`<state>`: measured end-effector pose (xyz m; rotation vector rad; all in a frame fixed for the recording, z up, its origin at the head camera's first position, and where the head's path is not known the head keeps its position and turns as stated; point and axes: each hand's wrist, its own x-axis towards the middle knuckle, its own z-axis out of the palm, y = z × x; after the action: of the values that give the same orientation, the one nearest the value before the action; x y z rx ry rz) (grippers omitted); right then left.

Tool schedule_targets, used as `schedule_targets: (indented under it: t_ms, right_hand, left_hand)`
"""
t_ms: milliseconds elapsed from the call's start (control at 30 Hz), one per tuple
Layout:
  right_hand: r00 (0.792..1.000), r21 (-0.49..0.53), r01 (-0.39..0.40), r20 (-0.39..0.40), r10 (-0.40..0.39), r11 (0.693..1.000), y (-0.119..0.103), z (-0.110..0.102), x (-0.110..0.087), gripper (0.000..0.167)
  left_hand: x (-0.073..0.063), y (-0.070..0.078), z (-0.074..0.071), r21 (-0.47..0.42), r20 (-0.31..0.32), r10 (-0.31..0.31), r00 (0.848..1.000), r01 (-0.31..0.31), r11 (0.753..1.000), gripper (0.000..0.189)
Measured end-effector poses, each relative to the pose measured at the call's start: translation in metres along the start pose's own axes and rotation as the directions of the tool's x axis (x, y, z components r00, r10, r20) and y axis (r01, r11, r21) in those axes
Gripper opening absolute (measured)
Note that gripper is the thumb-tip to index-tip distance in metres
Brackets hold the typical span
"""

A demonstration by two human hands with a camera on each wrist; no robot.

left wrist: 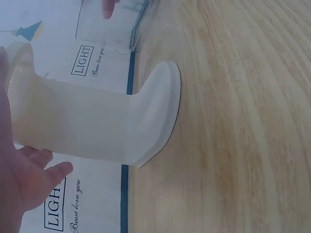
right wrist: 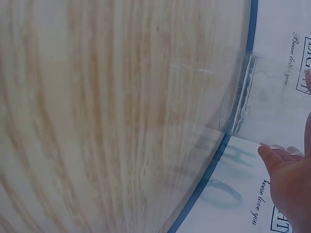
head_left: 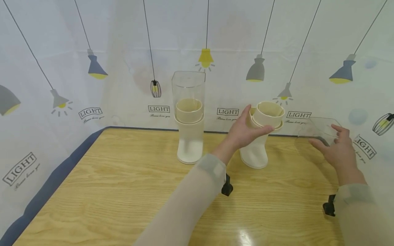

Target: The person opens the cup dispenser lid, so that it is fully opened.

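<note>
A cream boot-shaped dispenser base (head_left: 256,153) stands at the table's back edge, its round collar uppermost. My left hand (head_left: 241,134) grips it around the collar, thumb across the front; in the left wrist view the left hand (left wrist: 26,177) wraps its upper end. To the right, my right hand (head_left: 342,150) holds a clear plastic container (head_left: 318,128), thumb and fingers on its sides. The right wrist view shows the clear container (right wrist: 272,99) over the table edge, with the right hand (right wrist: 289,187) partly cut off by the frame.
Left of the gripped base stands a matching cream base (head_left: 190,143) with a tall clear container (head_left: 188,82) on top. A wooden table (head_left: 138,198) lies below. Behind it hangs a white backdrop (head_left: 123,75) printed with lamps and lettering.
</note>
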<state>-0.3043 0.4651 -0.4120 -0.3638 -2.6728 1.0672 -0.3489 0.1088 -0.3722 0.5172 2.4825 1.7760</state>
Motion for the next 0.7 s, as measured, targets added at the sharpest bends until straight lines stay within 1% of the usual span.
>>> schedule_targets:
  t_ms: [100, 200, 367, 467, 533, 633, 700]
  right_hand:
    - [1.000, 0.017, 0.010, 0.010, -0.010, 1.000, 0.000, 0.000, 0.000, 0.115]
    - [0.999, 0.013, 0.025, 0.019, -0.026, 1.000, 0.001, 0.000, -0.001, 0.115]
    - [0.998, 0.000, 0.056, 0.013, -0.056, 0.998, 0.003, -0.002, -0.003, 0.123]
    - [0.998, 0.001, 0.058, -0.024, -0.058, 0.998, 0.002, -0.004, -0.005, 0.130]
    - [0.997, 0.020, 0.044, -0.061, -0.042, 0.999, -0.002, -0.006, -0.009, 0.130]
    - [0.994, 0.046, 0.026, -0.111, -0.020, 0.999, -0.011, -0.012, -0.017, 0.123]
    - [0.989, 0.056, 0.026, -0.146, -0.018, 0.998, -0.020, -0.016, -0.024, 0.114]
  left_hand:
    - [0.000, -0.002, 0.002, -0.014, -0.018, 0.004, 1.000, -0.004, 1.000, 0.118]
    - [-0.001, -0.003, 0.004, -0.012, -0.030, 0.000, 1.000, -0.001, 1.000, 0.117]
    - [-0.003, -0.001, 0.003, 0.008, -0.034, -0.002, 0.999, 0.002, 1.000, 0.117]
    - [-0.004, -0.001, 0.002, 0.001, -0.030, 0.002, 1.000, -0.002, 1.000, 0.124]
    - [-0.005, -0.002, 0.001, -0.011, -0.029, 0.000, 1.000, 0.000, 1.000, 0.130]
    - [-0.009, -0.004, -0.003, -0.029, -0.022, 0.009, 1.000, -0.009, 1.000, 0.133]
    - [-0.014, -0.005, -0.006, -0.029, -0.009, 0.022, 1.000, -0.022, 0.999, 0.131]
